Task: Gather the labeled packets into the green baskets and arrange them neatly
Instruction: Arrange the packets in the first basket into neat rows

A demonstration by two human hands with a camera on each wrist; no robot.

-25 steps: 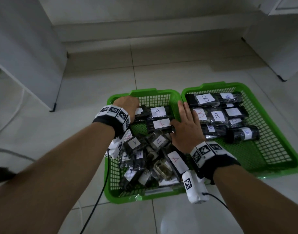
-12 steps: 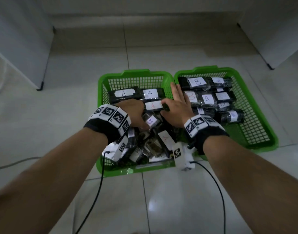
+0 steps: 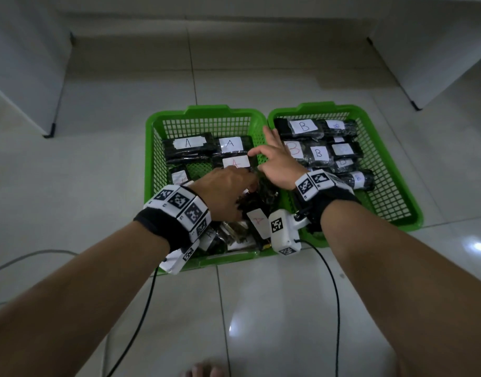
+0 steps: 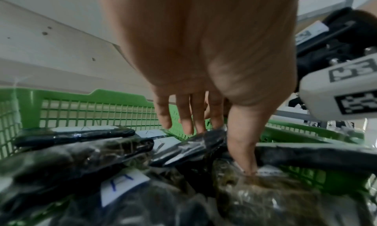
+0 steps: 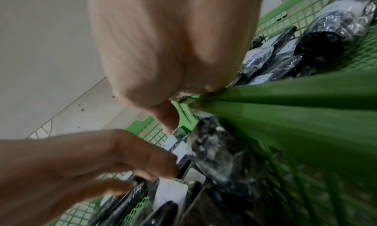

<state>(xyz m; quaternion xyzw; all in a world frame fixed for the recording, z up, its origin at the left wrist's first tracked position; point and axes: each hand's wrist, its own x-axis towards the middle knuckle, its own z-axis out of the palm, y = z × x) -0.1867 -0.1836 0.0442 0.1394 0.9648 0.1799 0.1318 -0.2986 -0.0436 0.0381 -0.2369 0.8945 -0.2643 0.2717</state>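
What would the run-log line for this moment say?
left hand: reaching into A packets | right hand: open, over basket divide | left basket: half sorted | right basket: B rows

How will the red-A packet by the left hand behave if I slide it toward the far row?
The red-A packet looks film-wrapped and glossy, so probably slick under fingers. It seems flat and stiff enough to slide whole. The left basket has a mesh floor, which may snag its edges.

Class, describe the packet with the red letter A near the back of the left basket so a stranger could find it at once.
Start at the left basket, the one holding A packets. Two packets lie side by side along its back wall; the red-A packet sits just in front of the right-hand one. Its letter is red, theirs are black.
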